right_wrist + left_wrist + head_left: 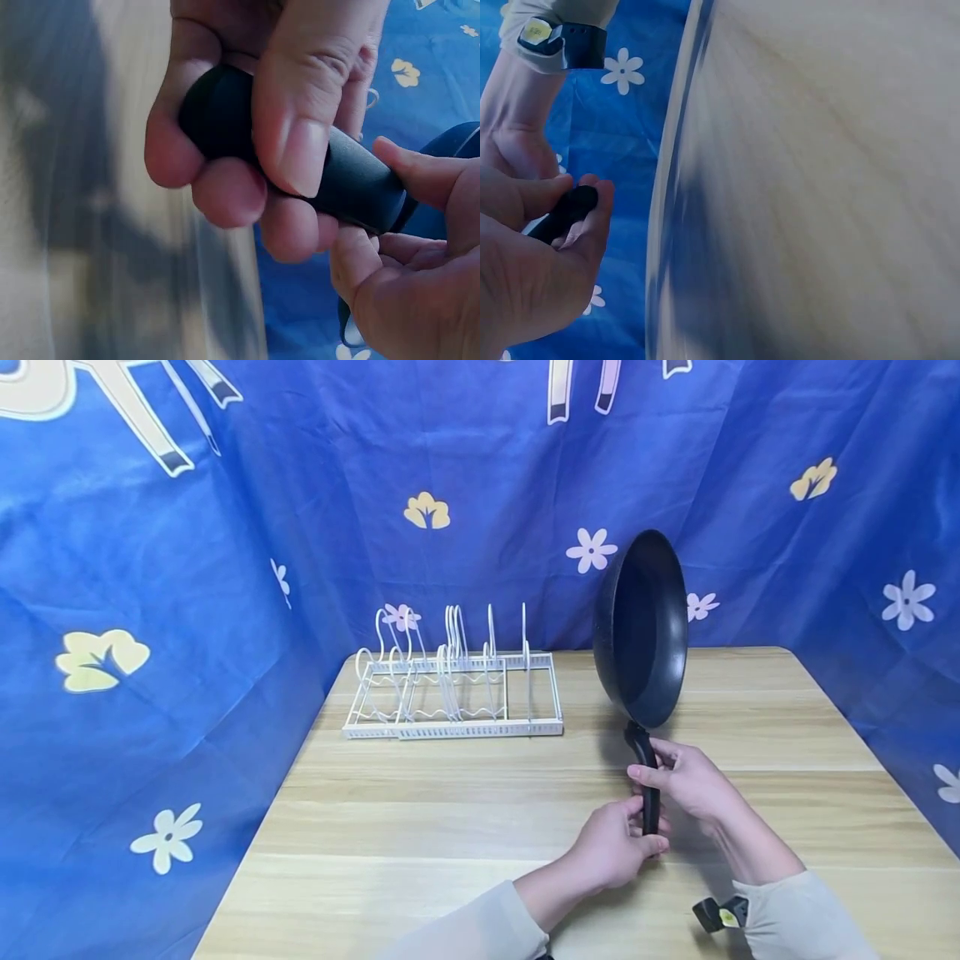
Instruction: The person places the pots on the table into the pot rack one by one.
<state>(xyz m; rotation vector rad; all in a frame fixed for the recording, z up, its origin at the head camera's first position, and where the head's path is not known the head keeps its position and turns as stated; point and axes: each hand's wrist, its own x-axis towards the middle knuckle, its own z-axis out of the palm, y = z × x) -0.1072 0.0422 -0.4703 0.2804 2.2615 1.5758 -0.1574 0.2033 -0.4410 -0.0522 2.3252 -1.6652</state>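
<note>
A black wok-shaped pan (643,627) is held up on edge above the table, its hollow side turned to the right. Its black handle (647,777) points down toward me. My right hand (693,781) pinches the handle near the pan, thumb on one side and fingers on the other. Lower down, my left hand (611,847) grips the handle's end; in the right wrist view the left hand's thumb and curled fingers wrap around it. In the left wrist view the rounded handle tip (583,199) shows between the left hand's fingers. Left of the pan stands a white wire rack (480,727).
The rack has several upright looped dividers (453,668) and stands at the back of the wooden table (420,827). A blue cloth (480,468) printed with flowers hangs behind and along both sides. A black strap device (720,913) sits at my right wrist.
</note>
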